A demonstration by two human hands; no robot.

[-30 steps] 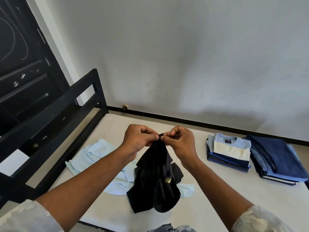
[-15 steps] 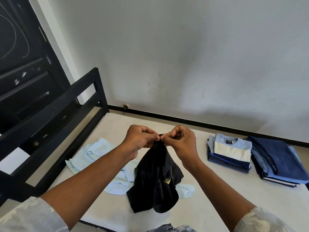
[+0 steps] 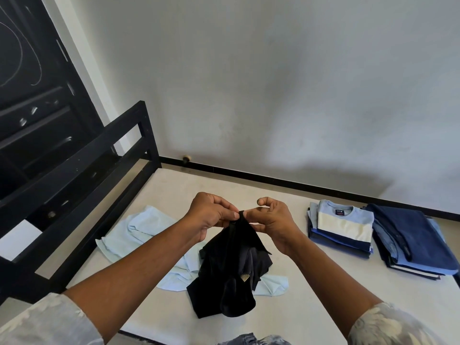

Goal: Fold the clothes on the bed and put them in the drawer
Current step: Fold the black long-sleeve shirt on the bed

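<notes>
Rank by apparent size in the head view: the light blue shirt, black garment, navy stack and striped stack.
1. light blue shirt, though partly covered.
2. black garment and navy stack: too alike to rank.
3. striped stack.

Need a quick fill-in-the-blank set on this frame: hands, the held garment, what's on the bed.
1. The left hand and right hand both pinch the top of a ____ garment.
2. A crumpled light ____ shirt lies on the mattress under it.
3. Folded clothes sit in ____ stacks on the right, one topped by a striped top, the other by a navy piece.

Missing words: black; blue; two.
</notes>
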